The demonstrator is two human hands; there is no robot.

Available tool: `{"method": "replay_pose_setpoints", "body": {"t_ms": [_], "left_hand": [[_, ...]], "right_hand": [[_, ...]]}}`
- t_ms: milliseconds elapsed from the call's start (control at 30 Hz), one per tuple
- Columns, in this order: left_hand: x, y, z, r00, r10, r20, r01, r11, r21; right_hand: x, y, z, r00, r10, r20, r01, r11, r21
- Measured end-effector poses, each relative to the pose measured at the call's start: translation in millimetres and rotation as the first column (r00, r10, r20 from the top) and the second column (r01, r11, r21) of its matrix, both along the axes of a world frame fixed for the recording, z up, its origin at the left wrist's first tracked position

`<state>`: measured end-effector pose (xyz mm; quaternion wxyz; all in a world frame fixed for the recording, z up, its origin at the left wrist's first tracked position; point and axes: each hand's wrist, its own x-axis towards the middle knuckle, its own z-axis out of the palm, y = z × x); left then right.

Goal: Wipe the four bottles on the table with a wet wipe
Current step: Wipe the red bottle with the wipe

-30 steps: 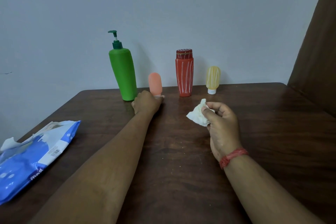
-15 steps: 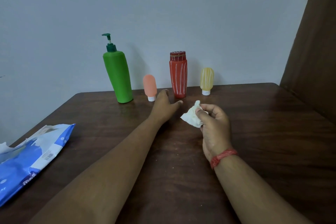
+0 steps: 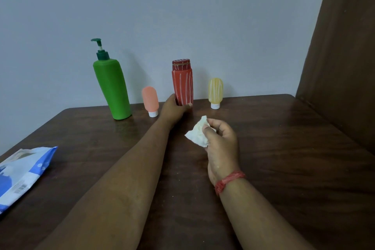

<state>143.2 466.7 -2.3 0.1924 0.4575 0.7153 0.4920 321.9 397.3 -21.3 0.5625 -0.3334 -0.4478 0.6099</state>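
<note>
Four bottles stand in a row at the far edge of the dark wooden table [image 3: 284, 148]: a tall green pump bottle [image 3: 111, 89], a small peach tube [image 3: 150, 99] on its white cap, a red bottle with white stripes [image 3: 182, 83], and a small yellow tube [image 3: 215, 92] on its white cap. My left hand [image 3: 174, 109] grips the base of the red striped bottle, thumb and fingers curled round it. My right hand [image 3: 219, 144] pinches a crumpled white wet wipe [image 3: 197, 134] just in front of that bottle, above the table.
A blue and white wet wipe pack [image 3: 22, 172] lies at the table's left edge. A pale wall rises right behind the bottles. A brown panel [image 3: 345, 57] stands along the right side.
My left hand left the peach tube, moved right and closed round the red striped bottle's base. My right hand kept holding the wipe in about the same place.
</note>
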Motion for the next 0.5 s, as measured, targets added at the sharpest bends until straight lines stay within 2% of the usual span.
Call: {"method": "replay_pose_setpoints", "body": {"t_ms": [100, 267, 333, 500], "left_hand": [[1.2, -8.9, -0.8, 0.999, -0.023, 0.036, 0.023, 1.0, -0.013], [6.9, -49.3, -5.3, 0.992, -0.059, 0.115, 0.057, 0.998, 0.02], [10.3, -74.0, -7.3, 0.987, -0.081, 0.137, 0.077, 0.996, 0.037], [18.0, -142.2, -8.7, 0.964, -0.114, 0.239, 0.096, 0.992, 0.085]], "right_hand": [[-0.9, -0.4, 0.6, 1.0, 0.019, -0.01, -0.019, 1.0, -0.02], [-1.2, 0.4, 6.3, 0.992, 0.033, -0.121, -0.048, 0.991, -0.126], [-0.3, -4.3, 10.1, 0.986, 0.068, -0.15, -0.086, 0.989, -0.117], [4.4, -16.7, 16.1, 0.995, 0.098, 0.019, -0.097, 0.994, -0.05]]}}
